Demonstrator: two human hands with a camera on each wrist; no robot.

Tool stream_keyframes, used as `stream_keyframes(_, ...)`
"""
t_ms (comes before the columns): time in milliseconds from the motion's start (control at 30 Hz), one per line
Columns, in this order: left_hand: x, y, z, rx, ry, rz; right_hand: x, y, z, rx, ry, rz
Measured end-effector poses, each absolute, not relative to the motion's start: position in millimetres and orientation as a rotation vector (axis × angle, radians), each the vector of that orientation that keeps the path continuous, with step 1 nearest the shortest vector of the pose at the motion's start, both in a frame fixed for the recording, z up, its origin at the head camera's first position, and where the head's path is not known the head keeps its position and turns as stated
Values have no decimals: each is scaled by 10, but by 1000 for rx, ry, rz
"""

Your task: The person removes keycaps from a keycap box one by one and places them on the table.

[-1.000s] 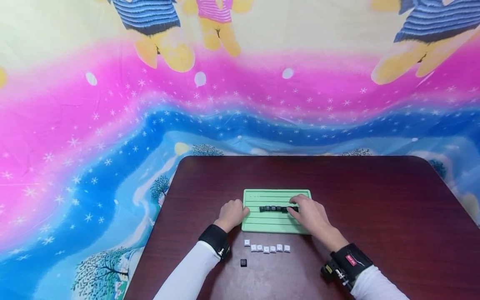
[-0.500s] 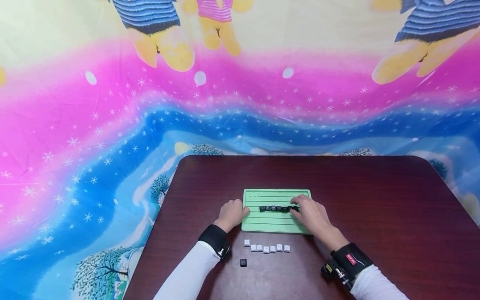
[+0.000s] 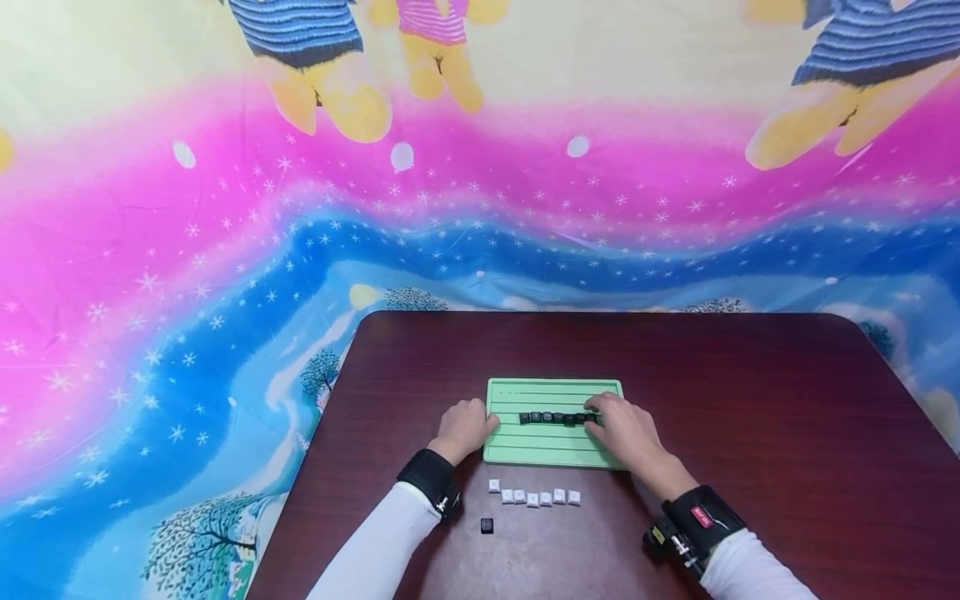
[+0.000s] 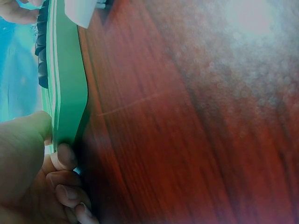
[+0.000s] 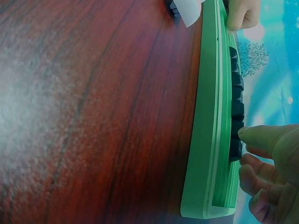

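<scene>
A light green grooved tray (image 3: 547, 454) lies on the table, with a row of black keycaps (image 3: 547, 417) along one of its middle grooves. My left hand (image 3: 463, 427) grips the tray's left end, thumb on the rim and fingers curled beneath in the left wrist view. Over the right end of the row, my right hand (image 3: 626, 427) pinches a black keycap (image 5: 237, 133); its thumb is on the near side and the index finger reaches to the far side. The hand partly hides the row's end.
Several white keycaps (image 3: 533, 499) lie in an uneven line on the table (image 3: 750, 400) in front of the tray. One loose black keycap (image 3: 487, 526) sits nearer to me. A printed cloth (image 3: 525, 192) hangs behind the table.
My right hand has shifted slightly right along the row, uncovering more of the black keycaps. The left hand has stayed on the tray's end.
</scene>
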State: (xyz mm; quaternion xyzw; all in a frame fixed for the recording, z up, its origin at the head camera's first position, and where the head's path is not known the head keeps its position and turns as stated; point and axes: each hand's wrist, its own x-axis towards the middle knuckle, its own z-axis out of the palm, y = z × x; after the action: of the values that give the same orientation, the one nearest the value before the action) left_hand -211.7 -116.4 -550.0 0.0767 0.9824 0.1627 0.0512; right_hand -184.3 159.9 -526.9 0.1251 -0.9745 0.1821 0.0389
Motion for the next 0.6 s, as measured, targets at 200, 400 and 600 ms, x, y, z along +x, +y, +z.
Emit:
stream_keyframes(200, -2126, -1166, -5514, 223, 2983, 478, -1856, 1629, -5302, 370, -3016, 548)
stream_keyframes(400, -2124, -1170, -5520, 224, 2981, 485, -1870, 1647, -5320, 360, -3030, 547)
stream_keyframes(600, -2126, -1165, -5507, 217, 2985, 472, -1875, 1647, -5322, 360, -3026, 552)
